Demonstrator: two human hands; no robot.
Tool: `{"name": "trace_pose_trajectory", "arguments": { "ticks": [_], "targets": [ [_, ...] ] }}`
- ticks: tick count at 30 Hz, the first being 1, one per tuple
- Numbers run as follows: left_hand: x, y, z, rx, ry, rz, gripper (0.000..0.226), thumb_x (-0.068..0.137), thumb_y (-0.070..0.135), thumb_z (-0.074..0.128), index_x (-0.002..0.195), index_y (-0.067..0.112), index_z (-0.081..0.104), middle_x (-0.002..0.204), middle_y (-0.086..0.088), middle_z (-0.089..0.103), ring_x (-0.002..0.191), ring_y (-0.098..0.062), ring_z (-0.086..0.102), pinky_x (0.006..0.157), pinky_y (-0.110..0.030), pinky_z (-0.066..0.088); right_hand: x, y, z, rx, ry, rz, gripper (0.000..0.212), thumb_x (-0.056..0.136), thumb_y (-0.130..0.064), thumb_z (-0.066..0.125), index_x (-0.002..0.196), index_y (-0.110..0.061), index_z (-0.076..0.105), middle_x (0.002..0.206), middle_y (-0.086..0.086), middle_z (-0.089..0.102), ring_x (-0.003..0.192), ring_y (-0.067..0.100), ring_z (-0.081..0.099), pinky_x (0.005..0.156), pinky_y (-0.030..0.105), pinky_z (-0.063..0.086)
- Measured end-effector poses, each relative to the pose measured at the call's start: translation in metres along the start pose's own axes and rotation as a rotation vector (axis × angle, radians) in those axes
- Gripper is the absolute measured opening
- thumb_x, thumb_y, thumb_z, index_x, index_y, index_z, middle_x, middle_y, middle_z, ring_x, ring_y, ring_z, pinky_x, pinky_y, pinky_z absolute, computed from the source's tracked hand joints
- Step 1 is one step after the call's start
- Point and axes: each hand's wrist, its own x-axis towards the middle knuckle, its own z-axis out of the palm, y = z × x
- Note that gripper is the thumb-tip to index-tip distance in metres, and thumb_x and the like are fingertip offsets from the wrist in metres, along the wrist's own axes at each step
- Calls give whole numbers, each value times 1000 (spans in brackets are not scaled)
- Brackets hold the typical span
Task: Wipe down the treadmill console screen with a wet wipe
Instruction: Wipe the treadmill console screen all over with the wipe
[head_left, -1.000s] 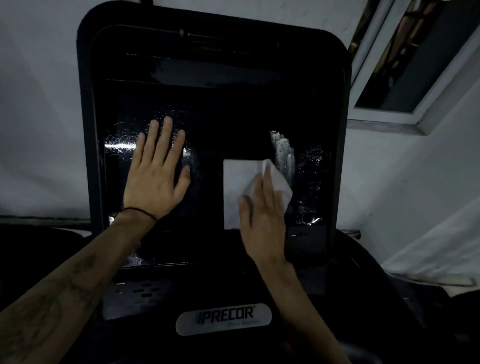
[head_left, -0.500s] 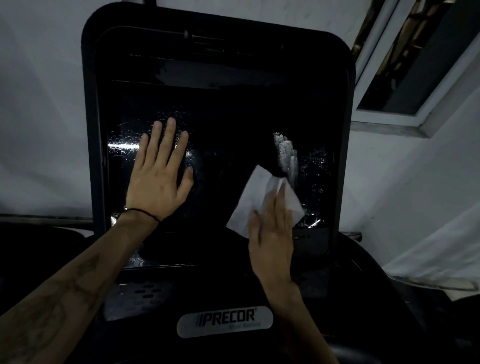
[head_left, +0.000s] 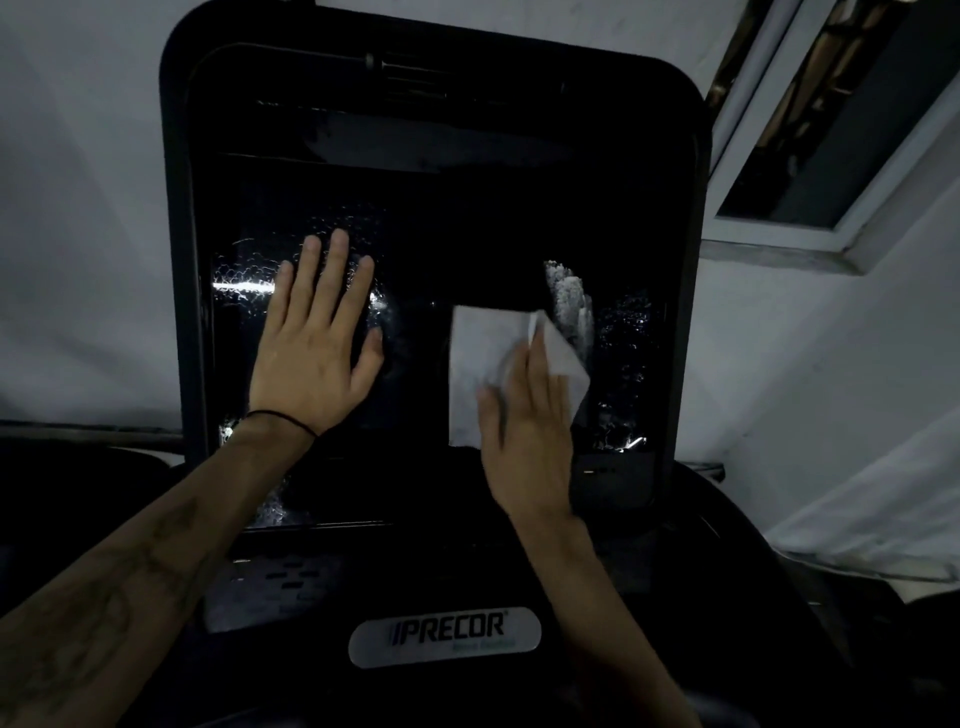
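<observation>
- Treadmill console screen (head_left: 483, 249): dark glass, upright before us, wet sheen and streaks showing; the job looks partly done.
- Left hand (head_left: 311, 358): fingers (head_left: 338, 270) spread flat on the glass, holding nothing; we judge it braces the console against wiping pressure.
- Wet wipe (head_left: 483, 348): pressed on the lower right of the screen.
- Right hand (head_left: 524, 441): fingers extended, pinning the wipe flat, not pinching.
- White smear (head_left: 569, 301): just beside the wipe, likely next.

A white wet wipe (head_left: 483, 358) is lying flat against the right part of a dark, glossy treadmill console screen (head_left: 441, 249), which is glistening with wet streaks.
</observation>
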Motion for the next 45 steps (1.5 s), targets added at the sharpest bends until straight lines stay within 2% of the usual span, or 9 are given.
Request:
{"name": "trace_pose_trajectory", "arguments": {
  "ticks": [4,8,12,16,18,23,36,41,45],
  "targets": [
    [-1,1,1,0,1,-1,66,105,37,33,164,9,20,173,-16,7,161,-34,2,130,-53,8,-3,9,-5,24,59,114,64,109,-42,32,161,-7,18,171,0,2,156,18,15,126,47,18],
    [0,0,1,1,5,-2,67,105,38,33,164,9,20,173,-16,7,161,-33,2,130,-52,7,-25,-9,1,63,-32,18,70,108,-41,36,163,-14,2,171,-7,-6,153,5,13,126,32,8],
    [0,0,0,-13,8,3,66,105,38,33,164,9,20,173,-16,7,161,-34,3,130,-52,6,12,7,-6,-19,5,24,63,109,-43,31,161,-10,21,171,-1,2,156,17,16,128,39,13],
    [-1,1,1,-16,8,-5,66,105,38,33,164,9,21,173,-16,7,161,-33,3,130,-53,8,-7,6,-11,43,41,74,64,109,-39,35,162,-9,14,171,-4,-2,156,15,13,126,46,18],
    [0,0,1,-16,13,-6,66,106,38,33,164,10,21,173,-16,7,161,-33,3,130,-53,8,-10,-3,-7,59,-8,20,67,110,-40,35,163,-12,4,171,-6,-5,155,9,11,127,42,13],
    [-1,-2,1,-25,9,6,66,106,38,34,164,10,21,173,-16,7,161,-33,3,130,-53,8,28,8,-10,-69,54,24,64,108,-43,31,160,-6,22,171,4,5,155,20,15,127,40,16],
    [-1,-1,1,-33,-2,0,67,105,39,33,164,10,21,173,-15,6,161,-33,2,130,-53,8,27,6,-10,-53,116,58,64,109,-41,34,159,-3,22,170,8,7,156,21,15,126,45,19],
    [1,0,0,-17,-4,-1,66,105,39,32,164,10,20,173,-15,6,161,-33,2,130,-52,8,31,-4,-1,-113,43,-37,67,107,-46,29,161,-6,18,171,6,6,154,25,22,126,33,6],
    [0,0,-1,-22,-10,-1,66,105,39,31,164,9,21,173,-15,6,161,-33,2,130,-52,8,48,9,-10,-126,90,26,71,107,-51,26,161,-6,17,171,4,2,154,28,20,127,35,12]
  ]
}}
